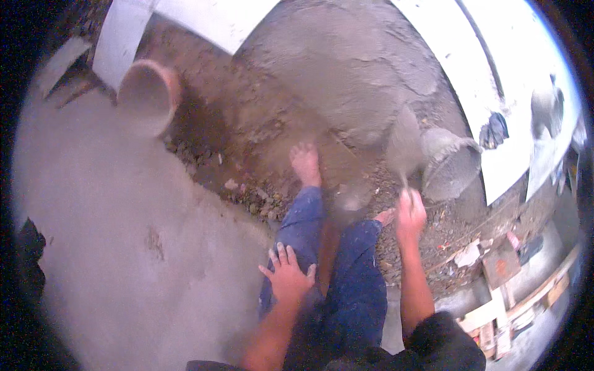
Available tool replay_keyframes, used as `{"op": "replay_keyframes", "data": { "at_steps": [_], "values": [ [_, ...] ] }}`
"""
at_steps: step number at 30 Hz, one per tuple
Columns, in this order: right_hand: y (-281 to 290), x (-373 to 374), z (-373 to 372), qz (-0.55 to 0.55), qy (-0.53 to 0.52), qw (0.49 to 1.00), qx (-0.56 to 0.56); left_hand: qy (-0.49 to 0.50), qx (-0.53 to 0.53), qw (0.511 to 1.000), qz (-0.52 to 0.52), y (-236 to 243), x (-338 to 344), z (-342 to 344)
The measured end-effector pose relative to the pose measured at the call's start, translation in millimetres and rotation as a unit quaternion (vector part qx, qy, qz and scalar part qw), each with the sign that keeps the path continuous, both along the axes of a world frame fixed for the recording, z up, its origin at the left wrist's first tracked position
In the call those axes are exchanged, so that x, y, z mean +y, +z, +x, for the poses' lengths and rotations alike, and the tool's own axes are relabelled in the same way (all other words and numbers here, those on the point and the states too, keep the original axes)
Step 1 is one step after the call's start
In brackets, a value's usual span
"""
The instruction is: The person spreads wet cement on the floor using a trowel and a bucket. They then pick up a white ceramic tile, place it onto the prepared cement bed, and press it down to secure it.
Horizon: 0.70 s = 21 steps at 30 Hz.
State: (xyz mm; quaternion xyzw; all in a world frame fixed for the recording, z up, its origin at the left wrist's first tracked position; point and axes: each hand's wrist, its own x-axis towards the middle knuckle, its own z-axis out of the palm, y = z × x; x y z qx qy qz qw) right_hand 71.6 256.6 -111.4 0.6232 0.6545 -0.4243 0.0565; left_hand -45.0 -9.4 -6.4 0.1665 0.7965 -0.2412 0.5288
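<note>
My right hand (410, 219) is closed around the handle of a trowel (405, 143). The trowel's blade is coated in grey mortar, slightly blurred, and points away from me. Just right of the blade a mortar-caked bucket (447, 167) lies tipped, its mouth turned to the right. Beyond the blade spreads a layer of wet grey mortar (334, 68) with a rough, rippled surface. My left hand (289, 272) lies on my left leg (301, 219) near the knee, fingers spread, holding nothing.
At the upper left a second bucket (147, 99) with a reddish rim leans over. A smooth grey surface (124, 204) fills the left side. Rubble and soil (257, 201) lie by my bare feet. White panels (204, 21) stand at the top; wood scraps (498, 315) lie lower right.
</note>
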Motion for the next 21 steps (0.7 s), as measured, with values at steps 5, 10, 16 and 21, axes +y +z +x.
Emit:
{"op": "replay_keyframes", "data": {
  "at_steps": [5,10,16,21],
  "values": [
    [73.1,19.6,168.9,0.170,0.091,0.959,-0.208,-0.036,0.018,0.999,-0.002,5.1,3.5,11.5],
    [21.9,118.3,162.1,0.123,0.228,0.914,-0.312,-0.072,0.038,0.997,0.005,2.0,4.0,23.4],
    [-52.0,127.5,184.9,0.058,0.267,0.949,-0.157,-0.078,0.048,0.996,0.007,1.3,5.8,30.4],
    [-57.2,95.2,264.6,0.005,0.219,0.975,-0.029,-0.067,0.051,0.996,0.002,2.5,11.0,30.9]
  ]
}}
